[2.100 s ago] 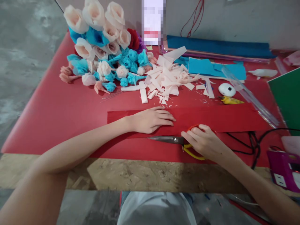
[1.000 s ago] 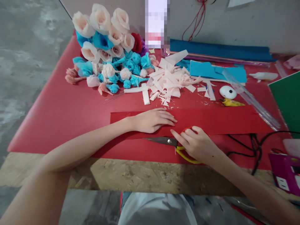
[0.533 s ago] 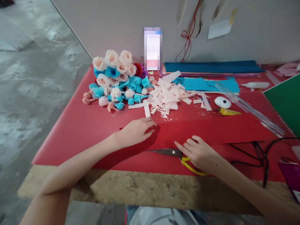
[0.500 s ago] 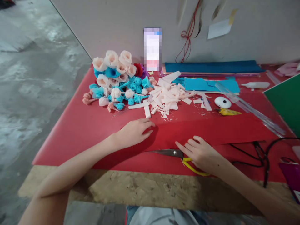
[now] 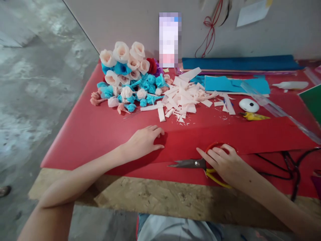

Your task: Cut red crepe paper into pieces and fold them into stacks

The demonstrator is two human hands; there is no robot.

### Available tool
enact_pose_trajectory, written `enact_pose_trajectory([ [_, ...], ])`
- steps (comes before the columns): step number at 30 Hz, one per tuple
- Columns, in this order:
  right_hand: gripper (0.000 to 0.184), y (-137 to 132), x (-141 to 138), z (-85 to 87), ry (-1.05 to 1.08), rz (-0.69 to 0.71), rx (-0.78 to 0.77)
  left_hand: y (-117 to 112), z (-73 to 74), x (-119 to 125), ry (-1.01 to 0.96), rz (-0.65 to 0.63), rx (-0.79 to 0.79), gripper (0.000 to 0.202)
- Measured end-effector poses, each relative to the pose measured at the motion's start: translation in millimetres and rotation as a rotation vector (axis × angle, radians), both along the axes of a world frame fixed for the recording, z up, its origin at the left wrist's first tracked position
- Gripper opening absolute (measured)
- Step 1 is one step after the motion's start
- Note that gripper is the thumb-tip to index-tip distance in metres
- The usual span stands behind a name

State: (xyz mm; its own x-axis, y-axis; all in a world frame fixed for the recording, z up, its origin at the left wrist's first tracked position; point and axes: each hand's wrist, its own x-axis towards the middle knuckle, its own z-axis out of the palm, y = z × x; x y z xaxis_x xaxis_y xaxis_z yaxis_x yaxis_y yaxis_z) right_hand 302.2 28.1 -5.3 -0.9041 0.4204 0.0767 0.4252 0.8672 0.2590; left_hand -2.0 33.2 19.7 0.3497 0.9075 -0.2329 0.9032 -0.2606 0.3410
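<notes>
My left hand (image 5: 144,141) rests over the left end of a long strip of red paper (image 5: 250,137). Its fingers are slightly bent and the thumb is spread away from them. My right hand (image 5: 224,164) is on a pair of scissors (image 5: 193,163) with dark blades and a yellow handle; a reddish loop shows behind the fingers. The index finger is stretched out to the left. The blades point left along the near edge of the red strip, parted slightly at the tips.
Paper flowers (image 5: 122,72) are heaped at the back left, beside pale paper scraps (image 5: 184,97). Blue paper (image 5: 225,84), a white oval object (image 5: 248,105), a yellow-handled tool (image 5: 255,116) and a glue bottle (image 5: 291,85) lie right. A phone (image 5: 170,40) leans against the wall.
The view has shifted, so the back items sit higher and further right. My right hand and the scissors have moved slightly right, and the blade tips have parted. My left hand stays nearly in place.
</notes>
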Motion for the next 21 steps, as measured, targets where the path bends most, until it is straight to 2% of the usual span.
enact_pose_trajectory([
  [5,0.048,-1.1,3.9,-1.2,-0.005,-0.020,-0.026,5.0,-5.0,-3.0,-0.057,-0.006,-0.037,0.030],
  [8,0.047,-1.1,3.3,0.1,0.020,-0.025,-0.031,6.5,-6.0,-4.5,-0.086,-0.035,-0.025,0.024],
  [11,0.046,-1.0,2.4,0.5,0.027,-0.033,-0.030,7.8,-7.2,-6.3,-0.111,-0.086,0.006,0.015],
  [18,0.044,0.0,-3.5,-2.4,0.030,-0.039,-0.030,17.2,-18.5,-15.3,-0.206,-0.277,0.059,0.020],
  [21,0.043,1.7,-10.5,-0.4,0.028,-0.016,-0.030,18.9,-24.1,-17.9,-0.231,-0.300,0.108,0.022],
])
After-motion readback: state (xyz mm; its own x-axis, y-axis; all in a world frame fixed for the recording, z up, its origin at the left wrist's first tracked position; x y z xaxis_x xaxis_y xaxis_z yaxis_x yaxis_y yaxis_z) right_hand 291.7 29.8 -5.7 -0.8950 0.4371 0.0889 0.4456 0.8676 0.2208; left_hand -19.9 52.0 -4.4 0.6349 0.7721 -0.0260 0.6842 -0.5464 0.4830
